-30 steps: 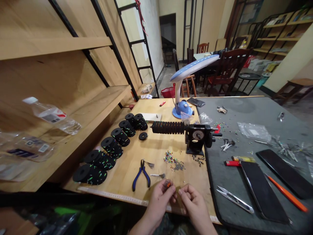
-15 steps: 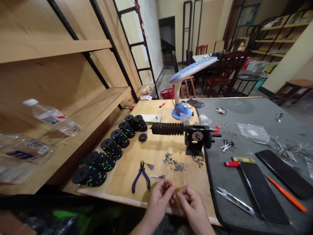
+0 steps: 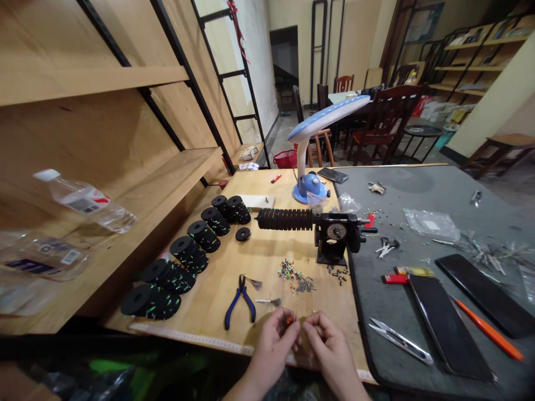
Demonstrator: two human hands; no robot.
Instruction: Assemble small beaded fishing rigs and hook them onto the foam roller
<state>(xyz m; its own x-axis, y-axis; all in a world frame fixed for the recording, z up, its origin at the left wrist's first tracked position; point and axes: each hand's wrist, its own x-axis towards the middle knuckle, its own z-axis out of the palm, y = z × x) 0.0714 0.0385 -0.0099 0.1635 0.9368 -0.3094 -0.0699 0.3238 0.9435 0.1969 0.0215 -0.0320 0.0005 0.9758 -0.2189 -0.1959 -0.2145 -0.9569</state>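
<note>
My left hand (image 3: 275,341) is closed around a small orange bundle (image 3: 290,320) with thin wisps sticking out of it. Close beside it, my right hand (image 3: 328,342) pinches thumb against fingers; whatever is between them is too small to make out. Just beyond my hands lie a pile of colourful beads (image 3: 288,269) and small grey metal pieces (image 3: 304,285). To the left rest blue-handled pliers (image 3: 239,303) and a small brush-like tuft with a white stem (image 3: 267,302). A black hand-cranked winder (image 3: 334,236) carries a row of dark discs (image 3: 286,219).
Black foam spools (image 3: 150,301) stand in a row at the left. On the grey mat (image 3: 393,301) lie thread snips (image 3: 401,341), phones (image 3: 451,328), lighters (image 3: 395,279) and an orange-handled tool (image 3: 489,328). A blue lamp (image 3: 309,186) stands at the back; a bottle (image 3: 86,200) lies on the shelf.
My right hand has come slightly nearer to my left, and the orange bundle has shifted a little to the right. The view has drifted slightly; everything on the table stays put.
</note>
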